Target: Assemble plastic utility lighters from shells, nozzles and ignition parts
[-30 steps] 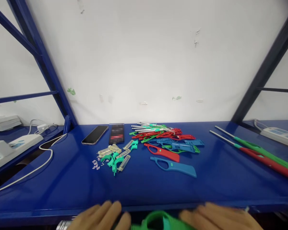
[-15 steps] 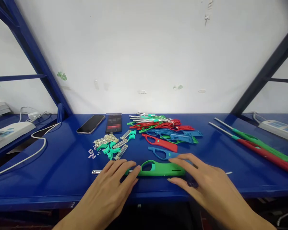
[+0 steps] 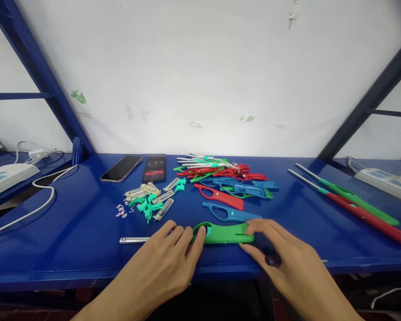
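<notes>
A green gas lighter [image 3: 225,234] with a long metal nozzle [image 3: 133,240] lies along the front of the blue table. My left hand [image 3: 163,256] is closed over it where nozzle meets body, a finger at the teal trigger [image 3: 209,230]. My right hand [image 3: 287,254] pinches the handle's other end between thumb and fingers. A dark-handled tool [image 3: 273,261] is tucked in that palm; its kind is mostly hidden. Just behind the green body lie a blue lighter shell half [image 3: 232,214] and a red one [image 3: 220,196].
Clear fuel tanks [image 3: 163,209] and teal triggers [image 3: 149,207] lie left of centre. Behind are a phone [image 3: 122,168], a dark box [image 3: 154,167] and a pile of shell parts and nozzles [image 3: 227,174]. Red [image 3: 370,216] and green lighters [image 3: 357,198] rest at right. A white cable [image 3: 50,194] crosses the left.
My left hand has slid right along the green lighter, its finger now at the trigger. My right thumb and fingers have closed on the handle's end. The view has shifted slightly.
</notes>
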Tool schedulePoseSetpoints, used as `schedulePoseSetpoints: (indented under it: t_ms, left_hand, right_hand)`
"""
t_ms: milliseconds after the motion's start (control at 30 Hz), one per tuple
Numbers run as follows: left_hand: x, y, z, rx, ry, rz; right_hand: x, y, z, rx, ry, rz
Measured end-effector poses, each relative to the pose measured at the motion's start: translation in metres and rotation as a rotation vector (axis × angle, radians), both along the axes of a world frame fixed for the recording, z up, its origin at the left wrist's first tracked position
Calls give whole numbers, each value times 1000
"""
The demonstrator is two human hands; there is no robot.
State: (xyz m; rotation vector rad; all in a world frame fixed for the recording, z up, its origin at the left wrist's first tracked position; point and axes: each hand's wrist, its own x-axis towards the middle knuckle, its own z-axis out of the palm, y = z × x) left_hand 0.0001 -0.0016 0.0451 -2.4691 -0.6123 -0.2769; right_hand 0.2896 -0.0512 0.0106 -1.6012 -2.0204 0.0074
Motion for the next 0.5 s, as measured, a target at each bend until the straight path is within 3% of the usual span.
schedulePoseSetpoints:
  t_ms: [300,500]
  left_hand:
    - [8,2,0,-10,-114,7]
    - [4,7,-5,32,-183,-14]
  right_hand:
    - [4,2,2,4,28,66]
    - [-1,0,2,-80,128,-35]
